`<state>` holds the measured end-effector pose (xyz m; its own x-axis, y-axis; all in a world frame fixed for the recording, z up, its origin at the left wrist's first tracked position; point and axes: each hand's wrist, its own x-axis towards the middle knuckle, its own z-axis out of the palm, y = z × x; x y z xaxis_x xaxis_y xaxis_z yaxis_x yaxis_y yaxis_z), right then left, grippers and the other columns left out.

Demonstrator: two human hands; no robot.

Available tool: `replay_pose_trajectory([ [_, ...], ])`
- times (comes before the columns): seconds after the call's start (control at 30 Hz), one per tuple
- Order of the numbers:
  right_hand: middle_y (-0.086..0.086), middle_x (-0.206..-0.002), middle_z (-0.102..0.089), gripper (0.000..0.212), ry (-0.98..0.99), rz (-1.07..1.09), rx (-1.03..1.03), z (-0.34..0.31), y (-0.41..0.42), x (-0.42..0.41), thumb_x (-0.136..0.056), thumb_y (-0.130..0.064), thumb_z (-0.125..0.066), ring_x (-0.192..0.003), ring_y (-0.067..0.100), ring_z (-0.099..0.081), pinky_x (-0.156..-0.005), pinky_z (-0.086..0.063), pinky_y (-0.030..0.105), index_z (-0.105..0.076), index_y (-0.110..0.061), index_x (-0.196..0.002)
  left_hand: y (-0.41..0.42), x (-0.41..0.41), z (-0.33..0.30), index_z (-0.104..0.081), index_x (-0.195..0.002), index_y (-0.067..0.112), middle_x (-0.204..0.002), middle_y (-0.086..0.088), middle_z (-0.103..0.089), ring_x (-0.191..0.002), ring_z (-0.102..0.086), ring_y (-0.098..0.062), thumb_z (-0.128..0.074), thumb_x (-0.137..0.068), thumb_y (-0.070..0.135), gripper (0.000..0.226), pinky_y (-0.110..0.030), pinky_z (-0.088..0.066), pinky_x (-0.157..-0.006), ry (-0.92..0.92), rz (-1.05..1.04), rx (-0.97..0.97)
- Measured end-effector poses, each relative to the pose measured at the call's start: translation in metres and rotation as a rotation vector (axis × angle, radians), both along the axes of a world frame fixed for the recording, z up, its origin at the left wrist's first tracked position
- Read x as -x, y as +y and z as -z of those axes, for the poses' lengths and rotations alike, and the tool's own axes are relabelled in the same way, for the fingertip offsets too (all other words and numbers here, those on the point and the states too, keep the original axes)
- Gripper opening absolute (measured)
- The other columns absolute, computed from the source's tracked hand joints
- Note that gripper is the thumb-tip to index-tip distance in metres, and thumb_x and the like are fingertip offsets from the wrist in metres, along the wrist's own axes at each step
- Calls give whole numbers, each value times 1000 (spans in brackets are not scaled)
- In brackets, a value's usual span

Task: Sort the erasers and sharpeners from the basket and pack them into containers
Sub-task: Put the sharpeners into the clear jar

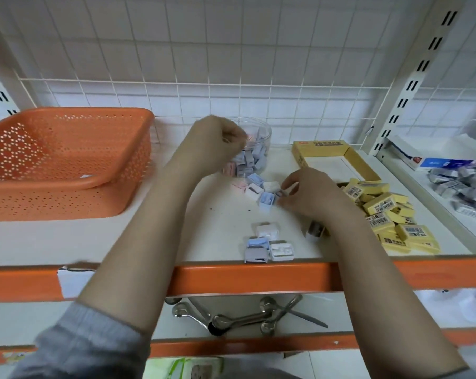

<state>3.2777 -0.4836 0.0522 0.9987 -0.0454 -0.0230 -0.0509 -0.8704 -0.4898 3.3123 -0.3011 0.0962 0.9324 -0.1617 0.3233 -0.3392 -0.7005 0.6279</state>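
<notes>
the left hand (217, 140) is raised over the mouth of the clear round jar (254, 149), fingers curled in tight; i cannot tell whether it is grasping anything, the fingertips are blurred. the jar is packed with pale blue, pink and white sharpeners. the right hand (310, 194) rests low on the shelf (204, 236), its fingertips pinching at a small cluster of sharpeners (264, 191) lying just in front of the jar. a second little group of sharpeners (268, 246) sits near the shelf's orange front edge. just right of the right hand lies a heap of yellow erasers (387, 214), and behind them an open yellow box (332, 160). the orange basket (67, 160) stands well apart on the left of the shelf. some metal tools (245, 315) lie on the lower shelf.
</notes>
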Motion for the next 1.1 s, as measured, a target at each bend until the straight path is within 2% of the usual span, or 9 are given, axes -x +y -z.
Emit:
replay_pose_trajectory([
  [0.1, 5, -111, -61, 31, -25, 25, -12, 6, 0, 0, -84, -27, -67, -95, 17, -56, -73, -43, 27, -62, -17, -112, 3, 35, 17, -72, -89, 13, -84, 3, -67, -76, -60, -10, -59, -86, 17, 14, -9, -43, -68, 63, 61, -37],
  [0.2, 4, -113, -61, 33, -76, 49, -73, 10, -4, 4, -85, -30, -66, -88, 14, -54, -70, -41, 26, -62, -17, -116, 5, 64, 32, -73, -90, 22, -88, 10, -71, -81, -63, -4, -64, -85, 26, 11, -22, -51, -79, 180, 134, -40],
  [0.33, 4, -114, -61, 37, -203, 93, -198, 9, -11, 12, -88, -29, -62, -81, 8, -51, -66, -37, 20, -59, -17, -123, 5, 89, 42, -73, -87, 24, -88, 10, -70, -81, -62, 0, -74, -76, 35, 15, -16, -48, -76, 379, 270, -94],
  [0.43, -4, -93, -61, 34, -263, 95, -256, 8, -13, 12, -88, -29, -62, -73, 2, -49, -57, -32, 10, -61, -19, -120, 6, 95, 44, -72, -85, 30, -91, 10, -67, -83, -59, 3, -80, -67, 40, 22, -15, -46, -76, 423, 287, -107],
  [0.5, -13, -81, -55, 31, -271, 93, -277, 6, -12, 11, -87, -28, -62, -70, -2, -49, -57, -31, 6, -62, -21, -118, 7, 94, 46, -72, -85, 31, -91, 10, -64, -81, -59, 1, -80, -68, 38, 20, -18, -47, -77, 415, 285, -120],
  [0.63, -15, -79, -55, 30, -287, 84, -309, 1, -9, 4, -87, -27, -63, -69, -3, -49, -58, -36, 12, -62, -22, -116, 9, 93, 52, -74, -84, 29, -94, 12, -63, -84, -60, 0, -75, -75, 28, 9, -25, -50, -80, 372, 340, -97],
  [0.8, -5, -91, -59, 30, -379, 14, -297, -21, 3, -15, -86, -24, -62, -69, 3, -51, -58, -37, 10, -63, -20, -116, 16, 86, 52, -73, -91, 15, -98, 8, -64, -80, -59, -1, -72, -81, 21, 12, -11, -46, -74, 263, 301, 3],
  [0.93, -1, -94, -61, 30, -463, -48, -295, -37, 19, -56, -86, -21, -64, -82, 6, -53, -57, -33, -2, -64, -14, -115, 23, 64, 38, -67, -89, 24, -90, 17, -65, -82, -61, -3, -67, -84, 20, 6, -7, -42, -70, 110, 174, 30],
  [1.1, 5, -100, -65, 31, -361, -64, -278, -36, 33, -105, -85, -22, -65, -85, 13, -60, -76, -46, 19, -64, -10, -113, 26, 24, 14, -63, -95, 14, -96, -1, -68, -90, -62, -16, -63, -87, 15, 8, -26, -46, -82, -5, 54, 7],
])
